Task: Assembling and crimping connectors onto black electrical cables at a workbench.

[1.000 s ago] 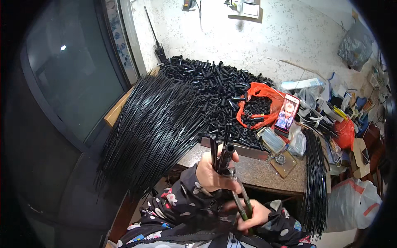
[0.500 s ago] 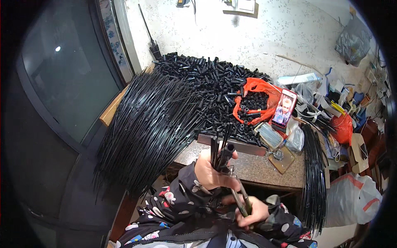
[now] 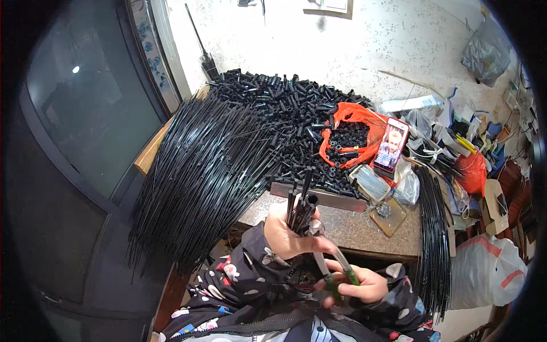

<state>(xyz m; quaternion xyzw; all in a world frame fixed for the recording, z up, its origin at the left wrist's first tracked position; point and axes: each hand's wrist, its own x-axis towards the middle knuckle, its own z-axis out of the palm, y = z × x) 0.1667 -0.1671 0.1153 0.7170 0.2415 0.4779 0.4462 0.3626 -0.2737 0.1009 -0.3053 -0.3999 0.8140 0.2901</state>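
Head view: black rods (image 3: 306, 181) stand bunched in the left hand's (image 3: 282, 233) grasp. Toward five o'clock, the right hand (image 3: 367, 285) grips pliers (image 3: 344, 261), handles spread. Seemingly a pinching step; next calls for a squeeze, rods steady. Twelve o'clock: heaped tubes (image 3: 285, 102) on the bench (image 3: 347, 233).

Free room: one narrow bare strip of brown speckled tabletop (image 3: 356, 231) along the front edge, open between the left hand (image 3: 288, 238), with its raised cluster of slim black rods (image 3: 292, 208), and a shallow amber tray (image 3: 393, 227) at right. Obstacles: behind, a long, flat greyish bar (image 3: 336, 199), backed by heaped short black tubes (image 3: 285, 105); left, a broad sheaf of long black rods (image 3: 199, 176); far right, a narrower black rod bundle (image 3: 434, 245).
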